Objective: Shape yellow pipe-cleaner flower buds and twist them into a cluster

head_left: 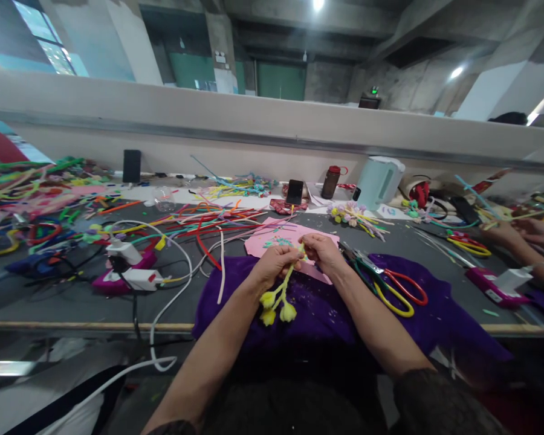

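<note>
A person sat at the near edge of a long grey desk point(72, 302), both bare forearms reaching forward over a purple cloth point(326, 314) that draped across that edge. The left hand point(274, 264) and the right hand point(323, 251) met just above the cloth, fingers pinched closed on the upper end of a yellow pipe-cleaner sprig point(278, 299). Its stems hung down toward the near edge and ended in three fuzzy yellow buds.

Just behind the hands lay one pink sheet point(265, 241), partly under the cloth. To the right on the cloth rested two pairs of scissors point(392, 290) — one with yellow handles, one with red — touching each other.

The left half of the desk was crowded: a loose spread of coloured pipe cleaners point(199, 217) ran toward the far edge, and a white cable point(172, 302) looped over the near edge beside a white plug block point(138, 279). Along the far edge stood one phone point(294, 192), one dark bottle point(332, 181) and one pale blue jug point(378, 181).

Open room was scarce — a bare grey strip along the near left edge, and another between the cloth and a co-worker's hands point(521, 232) at the right end.
</note>
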Motion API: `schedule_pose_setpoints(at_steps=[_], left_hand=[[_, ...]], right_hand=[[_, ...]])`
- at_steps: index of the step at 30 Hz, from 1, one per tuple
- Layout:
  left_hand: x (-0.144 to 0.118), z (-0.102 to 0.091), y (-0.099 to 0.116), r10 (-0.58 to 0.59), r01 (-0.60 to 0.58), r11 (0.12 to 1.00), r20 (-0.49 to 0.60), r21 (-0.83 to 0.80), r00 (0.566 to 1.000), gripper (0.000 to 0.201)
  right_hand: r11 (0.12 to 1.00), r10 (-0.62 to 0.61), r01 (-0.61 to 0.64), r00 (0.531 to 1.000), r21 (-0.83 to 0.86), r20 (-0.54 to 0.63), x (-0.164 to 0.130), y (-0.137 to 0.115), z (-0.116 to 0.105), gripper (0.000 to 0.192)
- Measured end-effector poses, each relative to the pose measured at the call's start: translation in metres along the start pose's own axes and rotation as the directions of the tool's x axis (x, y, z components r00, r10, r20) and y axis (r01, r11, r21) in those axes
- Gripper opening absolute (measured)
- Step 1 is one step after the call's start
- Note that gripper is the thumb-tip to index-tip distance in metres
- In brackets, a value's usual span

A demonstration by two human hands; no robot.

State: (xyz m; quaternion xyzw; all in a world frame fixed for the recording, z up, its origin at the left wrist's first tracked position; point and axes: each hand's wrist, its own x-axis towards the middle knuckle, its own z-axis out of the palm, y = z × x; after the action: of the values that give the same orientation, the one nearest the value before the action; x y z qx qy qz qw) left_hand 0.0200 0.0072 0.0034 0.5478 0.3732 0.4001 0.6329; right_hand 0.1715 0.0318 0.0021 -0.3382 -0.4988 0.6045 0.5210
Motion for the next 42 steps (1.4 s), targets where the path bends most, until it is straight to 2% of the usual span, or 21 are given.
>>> schedule_pose_setpoints(at_steps=[3, 6, 11, 15, 18, 22, 25, 29, 33, 36, 40, 42], left_hand=[[0.0, 0.001, 0.0, -0.027, 0.027, 0.999, 0.044, 0.018, 0.999, 0.027], [-0.001, 0.002, 0.001, -0.044, 0.04, 0.998, 0.076, 0.051, 0.996, 0.026], [-0.001, 0.001, 0.001, -0.067, 0.061, 0.996, 0.094, 0.066, 0.993, 0.021], [0.002, -0.001, -0.002, -0.077, 0.075, 0.997, 0.071, 0.033, 0.994, 0.017], [0.004, -0.003, -0.003, -0.092, 0.092, 0.996, 0.063, 0.008, 0.994, 0.016], [0.007, -0.002, -0.003, -0.091, 0.088, 0.995, 0.069, 0.041, 0.993, 0.014], [0.009, 0.0, -0.006, -0.09, 0.084, 0.994, 0.081, 0.07, 0.993, 0.013], [0.01, 0.001, -0.008, -0.101, 0.095, 0.993, 0.109, 0.067, 0.989, 0.014], [0.006, 0.0, -0.003, -0.124, 0.145, 0.982, 0.158, -0.125, 0.98, 0.031], [0.004, 0.002, 0.0, -0.086, 0.135, 0.949, 0.18, -0.286, 0.98, 0.039], [0.004, 0.009, -0.001, -0.033, 0.072, 0.963, 0.152, -0.259, 0.988, 0.051], [0.004, 0.012, 0.0, 0.019, 0.014, 0.967, 0.127, -0.254, 0.992, 0.06]], right_hand=[[0.998, -0.032, 0.036, 0.997, 0.059, -0.067, 0.005, -0.003, -0.009, 0.024], [0.994, -0.027, 0.036, 0.996, 0.108, -0.087, 0.01, -0.003, -0.016, 0.024], [0.991, -0.012, 0.021, 0.998, 0.133, -0.064, 0.011, -0.002, -0.018, 0.026], [0.981, 0.062, -0.062, 0.998, 0.185, 0.008, 0.008, -0.003, -0.012, 0.033], [0.989, 0.088, -0.091, 0.996, 0.119, 0.03, 0.006, -0.003, -0.007, 0.032], [0.999, 0.032, -0.031, 0.999, 0.01, -0.03, 0.005, 0.0, -0.005, 0.031], [1.0, 0.012, -0.014, 0.997, -0.018, -0.08, 0.007, 0.004, -0.006, 0.031], [0.999, 0.038, -0.039, 0.996, -0.015, -0.079, 0.01, 0.008, -0.008, 0.031], [0.987, 0.072, -0.064, 0.996, 0.147, -0.046, 0.013, 0.003, -0.015, 0.03], [0.949, 0.037, -0.009, 0.996, 0.316, -0.083, 0.015, -0.004, -0.021, 0.027], [0.892, -0.004, 0.09, 0.981, 0.444, -0.192, 0.015, -0.007, -0.02, 0.021], [0.924, -0.016, 0.091, 0.979, 0.372, -0.201, 0.014, -0.005, -0.016, 0.021]])
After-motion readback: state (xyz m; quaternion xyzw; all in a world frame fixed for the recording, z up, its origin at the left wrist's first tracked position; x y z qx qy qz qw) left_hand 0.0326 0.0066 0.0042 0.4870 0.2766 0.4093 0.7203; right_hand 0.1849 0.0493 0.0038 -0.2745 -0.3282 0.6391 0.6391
